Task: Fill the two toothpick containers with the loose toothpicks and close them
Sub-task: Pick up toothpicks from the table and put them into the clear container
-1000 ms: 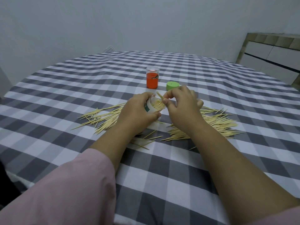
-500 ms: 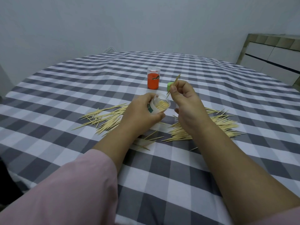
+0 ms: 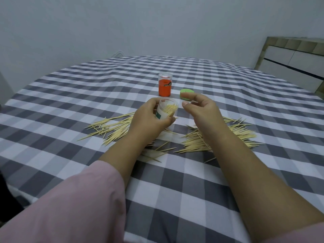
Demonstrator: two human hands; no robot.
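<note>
- Right hand (image 3: 201, 111): toothpick held half a second ago gone; fingers loosely apart, empty.
- Left hand (image 3: 149, 121): clamped around clear toothpick container (image 3: 166, 111), tilted, part-filled.
- Loose toothpicks (image 3: 219, 139): lying below right hand, nearer it.
- Green lid (image 3: 186, 94): just behind right fingertips.

Beyond my right hand (image 3: 201, 111) the green lid (image 3: 187, 94) and orange container (image 3: 165, 84) block; toothpicks (image 3: 219, 139) crowd beneath it.
</note>
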